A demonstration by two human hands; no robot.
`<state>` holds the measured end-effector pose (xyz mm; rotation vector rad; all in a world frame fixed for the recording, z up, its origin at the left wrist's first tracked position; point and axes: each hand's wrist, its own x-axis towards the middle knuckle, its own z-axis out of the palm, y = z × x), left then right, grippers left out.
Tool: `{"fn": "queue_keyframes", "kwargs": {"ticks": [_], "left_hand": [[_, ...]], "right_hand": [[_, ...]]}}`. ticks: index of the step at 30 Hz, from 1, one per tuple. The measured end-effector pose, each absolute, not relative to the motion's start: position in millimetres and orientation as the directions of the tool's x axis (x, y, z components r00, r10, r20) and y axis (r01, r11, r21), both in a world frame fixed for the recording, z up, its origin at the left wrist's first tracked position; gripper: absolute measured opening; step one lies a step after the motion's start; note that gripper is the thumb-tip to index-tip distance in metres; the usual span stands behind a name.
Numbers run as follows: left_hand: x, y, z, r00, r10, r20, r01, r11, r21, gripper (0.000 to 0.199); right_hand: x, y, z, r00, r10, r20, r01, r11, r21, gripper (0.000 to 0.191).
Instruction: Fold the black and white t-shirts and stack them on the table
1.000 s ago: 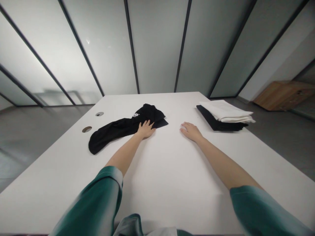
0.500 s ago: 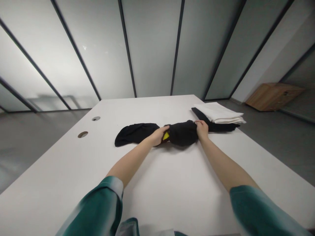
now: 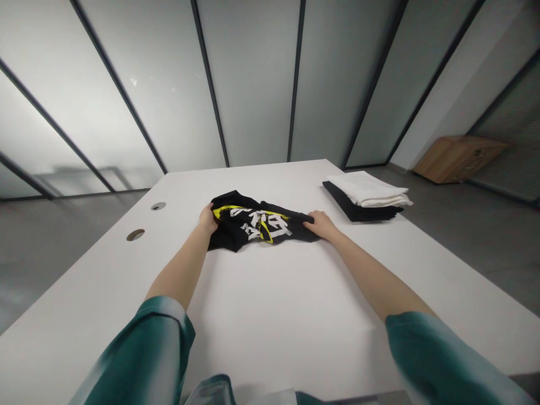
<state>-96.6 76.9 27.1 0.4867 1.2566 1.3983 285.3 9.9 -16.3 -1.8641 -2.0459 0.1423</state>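
Note:
A black T-shirt [image 3: 253, 223] with a white and yellow print lies spread sideways across the white table [image 3: 270, 304], its printed side showing. My left hand [image 3: 208, 218] is closed on its left part, beside the yellow end of the print. At the right end, my right hand [image 3: 321, 224] pinches the fabric near a corner. Parts of the fingers on both hands are hidden by the cloth or turned away from view.
To the right, folded white cloth [image 3: 367, 187] rests on folded black cloth [image 3: 358, 211]. Two round holes [image 3: 135, 235] pierce the table's left side. A wooden cabinet [image 3: 459, 157] stands on the floor beyond, and frosted glass panels [image 3: 253, 84] line the back.
The black T-shirt has opened out, so its print now shows. My left hand has moved left with its side, while my right hand has shifted a little left, away from the folded stack.

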Motion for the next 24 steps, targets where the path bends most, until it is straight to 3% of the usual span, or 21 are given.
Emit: {"fn": "queue_keyframes", "kwargs": {"ticks": [3, 6, 9, 11, 12, 14, 16, 20, 22, 24], "left_hand": [[-115, 72, 17, -0.29, 0.896, -0.335, -0.223, 0.277, 0.935, 0.009], [-122, 67, 14, -0.317, 0.902, -0.294, -0.103, 0.276, 0.956, 0.02], [-117, 58, 19, -0.402, 0.915, 0.031, 0.336, 0.116, 0.934, 0.034], [-104, 50, 25, -0.277, 0.914, 0.297, 0.623, -0.065, 0.779, 0.028], [-93, 45, 29, -0.154, 0.922, 0.355, 0.682, -0.16, 0.714, 0.021], [-68, 36, 35, 0.162, 0.941, 0.297, 0.649, -0.329, 0.687, 0.018], [-38, 27, 42, 0.39, 0.903, 0.182, 0.513, -0.377, 0.771, 0.031], [4, 14, 50, 0.395, 0.918, -0.025, 0.28, -0.094, 0.955, 0.046], [7, 9, 50, 0.38, 0.92, -0.098, 0.212, 0.016, 0.977, 0.042], [-3, 6, 45, 0.335, 0.935, -0.113, 0.207, 0.045, 0.977, 0.039]], "right_hand": [[283, 5, -13, -0.089, 0.967, 0.239, 0.9, 0.181, -0.396, 0.019], [282, 1, -10, -0.035, 0.973, 0.228, 0.854, 0.147, -0.499, 0.015], [280, 2, -3, 0.106, 0.972, 0.212, 0.773, 0.054, -0.632, 0.009], [275, 5, 4, 0.217, 0.948, 0.233, 0.674, 0.027, -0.738, 0.006], [271, 6, 8, 0.256, 0.934, 0.249, 0.62, 0.039, -0.783, 0.006], [259, 6, 16, 0.263, 0.92, 0.289, 0.533, 0.111, -0.839, 0.007], [240, 1, 22, 0.17, 0.925, 0.339, 0.484, 0.221, -0.847, 0.01], [193, -22, 26, -0.259, 0.884, 0.388, 0.374, 0.462, -0.804, 0.025], [176, -34, 25, -0.487, 0.799, 0.352, 0.295, 0.53, -0.795, 0.038], [168, -40, 22, -0.595, 0.747, 0.295, 0.258, 0.525, -0.811, 0.042]]}}
